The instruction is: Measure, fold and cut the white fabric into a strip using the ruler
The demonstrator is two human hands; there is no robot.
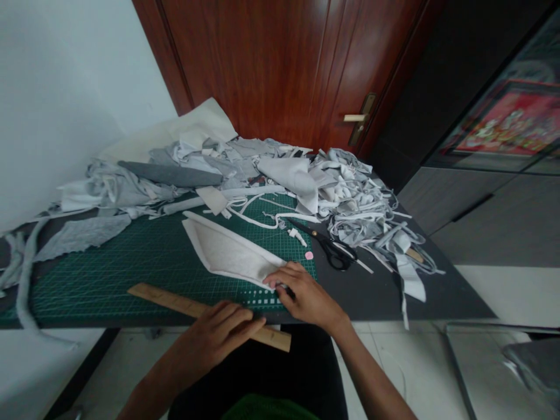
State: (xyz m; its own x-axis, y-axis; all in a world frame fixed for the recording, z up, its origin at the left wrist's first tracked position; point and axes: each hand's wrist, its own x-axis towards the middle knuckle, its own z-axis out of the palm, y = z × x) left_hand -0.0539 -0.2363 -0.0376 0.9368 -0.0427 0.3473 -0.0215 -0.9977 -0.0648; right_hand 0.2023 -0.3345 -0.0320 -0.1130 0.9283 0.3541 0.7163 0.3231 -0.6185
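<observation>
A wooden ruler (175,301) slants across the front edge of the table, its right end jutting past the edge. Over its middle lies my left hand (227,326), fingers closed around it. My right hand (301,289) has its thumb and fingers pinched at the near right end of a white fabric piece (231,251). That piece has raised, folded-looking edges and lies on the green cutting mat (114,262). Black-handled scissors (335,248) rest to the right of the fabric, beside a small pink disc (309,255).
Heaps of grey and white fabric scraps (350,192) cover the back and right of the table (455,294). A long padded strip (27,280) hangs over the left front edge. Behind stands a brown wooden door (262,64); a cabinet (503,227) is at the right.
</observation>
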